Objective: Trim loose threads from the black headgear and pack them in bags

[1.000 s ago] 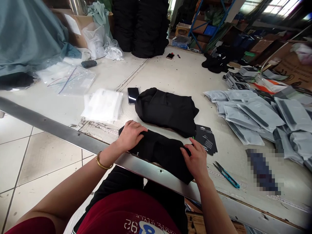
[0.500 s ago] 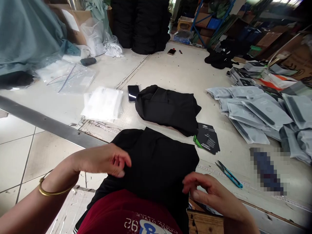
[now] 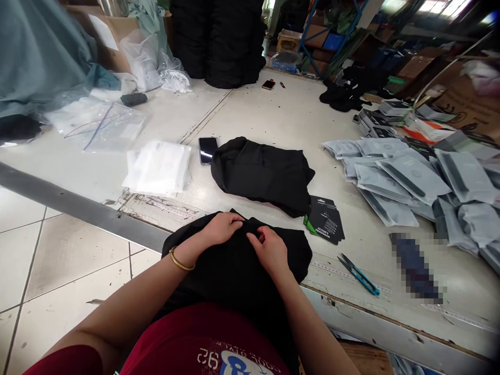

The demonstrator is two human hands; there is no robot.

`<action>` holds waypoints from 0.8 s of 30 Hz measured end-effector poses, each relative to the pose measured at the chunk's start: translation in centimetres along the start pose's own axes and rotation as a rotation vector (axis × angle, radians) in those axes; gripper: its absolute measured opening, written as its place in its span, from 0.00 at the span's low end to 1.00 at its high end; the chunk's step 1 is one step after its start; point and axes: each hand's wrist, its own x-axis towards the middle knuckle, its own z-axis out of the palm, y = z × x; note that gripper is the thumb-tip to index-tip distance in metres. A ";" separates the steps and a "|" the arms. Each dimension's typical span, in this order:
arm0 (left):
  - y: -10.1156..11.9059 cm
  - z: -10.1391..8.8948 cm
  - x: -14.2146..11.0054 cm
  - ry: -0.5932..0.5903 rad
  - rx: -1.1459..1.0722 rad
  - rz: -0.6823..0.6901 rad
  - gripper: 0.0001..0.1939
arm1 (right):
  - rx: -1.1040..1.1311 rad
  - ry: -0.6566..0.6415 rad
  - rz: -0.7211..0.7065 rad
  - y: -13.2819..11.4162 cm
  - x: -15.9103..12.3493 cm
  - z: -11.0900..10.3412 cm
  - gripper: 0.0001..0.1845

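Both hands have closed in from their wide spread and now sit almost together on a black garment (image 3: 234, 273) draped over the table edge (image 3: 332, 297) against the person's lap, the left hand (image 3: 222, 229), gold bangle (image 3: 179, 262) on its wrist, resting on the cloth, the right hand (image 3: 269, 252) pinching a fold. Beyond the left hand lie white plastic sheets (image 3: 156, 169) and a smartphone (image 3: 207, 150); ahead of the hands, a folded black garment (image 3: 261, 177); right of them, a printed card (image 3: 324, 220), teal-handled thread snips (image 3: 358, 274) and grey mailer bags (image 3: 402, 177)
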 end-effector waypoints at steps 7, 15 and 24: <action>-0.7 -1.7 -1.2 -0.263 -0.722 -0.230 0.17 | 0.074 0.023 -0.099 -0.1 -0.1 0.4 0.06; -1.3 -2.0 -1.2 -0.277 -0.715 -0.182 0.19 | 0.410 0.109 -0.116 1.2 -0.8 0.2 0.07; -1.3 -2.2 -1.8 -0.322 -0.771 -0.159 0.18 | 0.369 0.258 -0.317 0.2 -2.0 -0.2 0.08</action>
